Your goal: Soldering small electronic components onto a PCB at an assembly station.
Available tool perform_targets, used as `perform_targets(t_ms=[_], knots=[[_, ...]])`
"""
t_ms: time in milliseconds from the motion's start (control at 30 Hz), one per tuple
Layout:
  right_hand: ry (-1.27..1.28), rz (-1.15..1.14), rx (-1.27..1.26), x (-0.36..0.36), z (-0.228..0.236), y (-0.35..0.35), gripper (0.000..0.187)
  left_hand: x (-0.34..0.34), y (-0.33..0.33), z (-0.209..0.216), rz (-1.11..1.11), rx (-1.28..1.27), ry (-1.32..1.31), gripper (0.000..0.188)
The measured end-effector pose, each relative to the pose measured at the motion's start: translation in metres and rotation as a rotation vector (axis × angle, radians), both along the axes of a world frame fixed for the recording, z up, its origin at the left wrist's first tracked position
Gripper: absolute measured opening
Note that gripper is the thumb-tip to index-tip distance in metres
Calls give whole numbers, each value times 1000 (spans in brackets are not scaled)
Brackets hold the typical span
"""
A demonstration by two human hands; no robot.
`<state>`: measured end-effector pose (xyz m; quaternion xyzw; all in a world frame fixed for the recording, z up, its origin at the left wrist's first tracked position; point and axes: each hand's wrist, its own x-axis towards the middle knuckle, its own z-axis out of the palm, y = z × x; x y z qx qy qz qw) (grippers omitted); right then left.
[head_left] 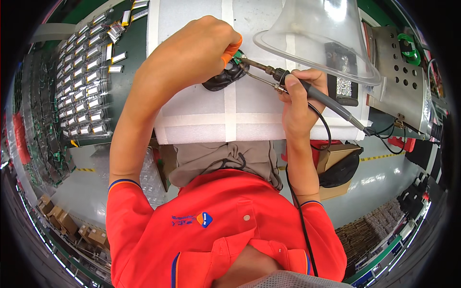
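My left hand (204,50), with orange finger cots (232,50) on its fingertips, is closed over a small green circuit board (238,56). Its fingertips point down and away, so what they pinch is hidden. Under and beside the board lies a glossy black moulded holder (224,80). My right hand (302,101) grips a soldering iron (331,102) by its dark handle. The iron's tip reaches left to the board, close by my left fingertips. A thin metal guide tube (261,80) runs alongside the iron toward the same spot.
A clear funnel-shaped hood (312,45) overhangs the white padded work surface (192,115). Behind my right hand sits a dark tray of silvery shavings (344,87); a perforated metal box (401,81) stands far right. Battery cells in a clear tray (89,86) lie left. The iron's black cable (302,221) trails past my body.
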<state>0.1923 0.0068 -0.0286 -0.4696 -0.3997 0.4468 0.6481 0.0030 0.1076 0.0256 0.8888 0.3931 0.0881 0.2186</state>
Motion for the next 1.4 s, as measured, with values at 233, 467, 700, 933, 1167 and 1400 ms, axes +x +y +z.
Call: perform_targets(t_ms=[233,467,700,933,1167,1400], knots=[[-49,-15,12,-3,1,2,14,0,0,1,0,20,-27,8],[-3,-76,-8,0,1,-1,14,-2,1,-4,-6,21,-38,9],[0,-130,29,4,-1,-6,14,-22,-2,-9,133,-301,-275,8],[34,-235,54,0,-1,1,12,-110,18,-2,321,-623,-559,11],[83,-291,7,3,1,-1,17,-159,104,31,505,-495,-486,10],[137,-191,-6,4,-2,-7,20,-253,252,16,912,190,213,37]])
